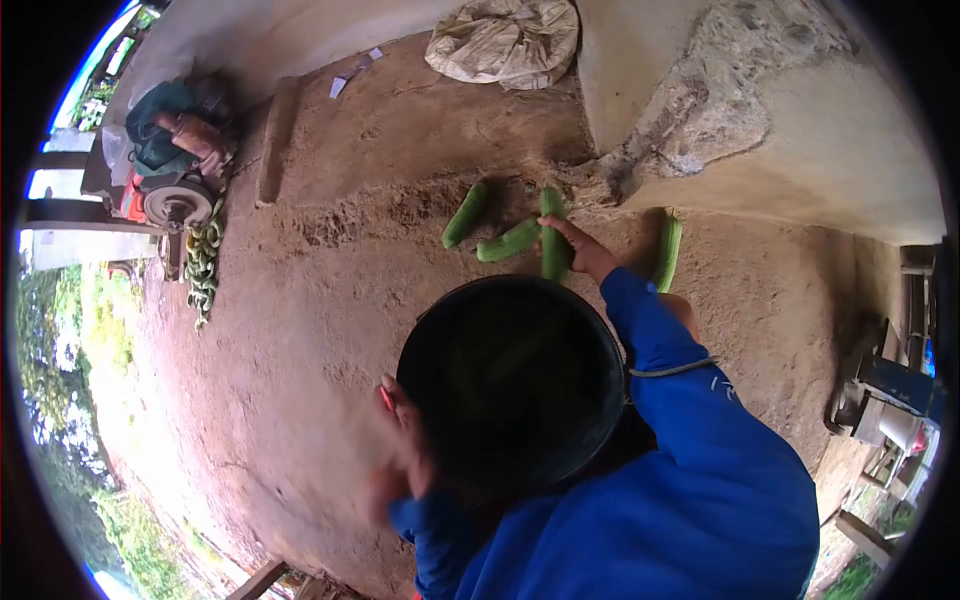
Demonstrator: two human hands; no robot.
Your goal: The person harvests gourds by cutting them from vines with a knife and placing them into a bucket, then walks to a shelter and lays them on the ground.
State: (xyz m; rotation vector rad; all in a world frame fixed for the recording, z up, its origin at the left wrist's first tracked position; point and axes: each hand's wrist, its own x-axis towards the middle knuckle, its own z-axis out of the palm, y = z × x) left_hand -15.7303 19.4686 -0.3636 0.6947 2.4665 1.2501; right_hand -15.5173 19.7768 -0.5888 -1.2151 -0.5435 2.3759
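Note:
Several long green gourds lie on the dirt floor by a clay wall. My right hand (578, 247), in a blue sleeve, reaches forward and grips the middle green gourd (551, 215), which stands roughly upright in view. Two more gourds (465, 214) (508, 241) lie just left of it, and another gourd (668, 252) lies to the right. A big black bucket (445, 330) sits below me. My left hand (400, 445), blurred, is at the bucket's left rim; whether it grips the rim is unclear.
A clay wall (800, 130) rises at the right. A crumpled sack (505, 40) lies at the back. A small engine with a green cloth (170, 150) stands far left, with a bunch of green bananas (203, 265) beside it. Clutter sits at right (890, 400).

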